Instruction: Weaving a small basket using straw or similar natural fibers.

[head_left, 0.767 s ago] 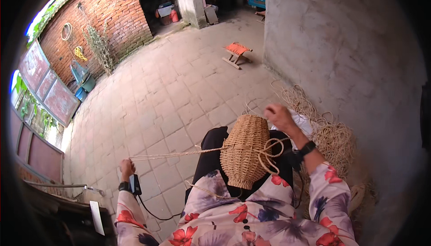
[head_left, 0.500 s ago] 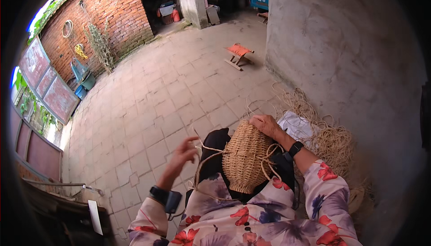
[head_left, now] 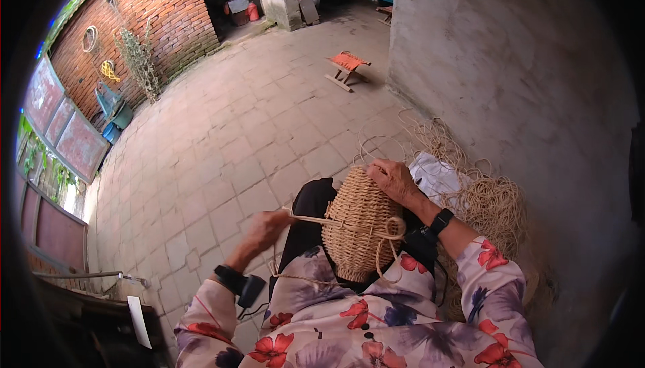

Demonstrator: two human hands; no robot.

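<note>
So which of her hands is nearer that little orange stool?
Right. The right hand rests on the woven basket's top, closer to the orange stool; the left hand pinches a strand lower left.

The left hand, before stretched far out to the left and then raised open, is now close beside the basket, pinching the strand. The right hand moved onto the basket top.

A pale floral long-sleeved blouse with red and purple flowers is worn; black wristbands are strapped on both wrists.
</note>
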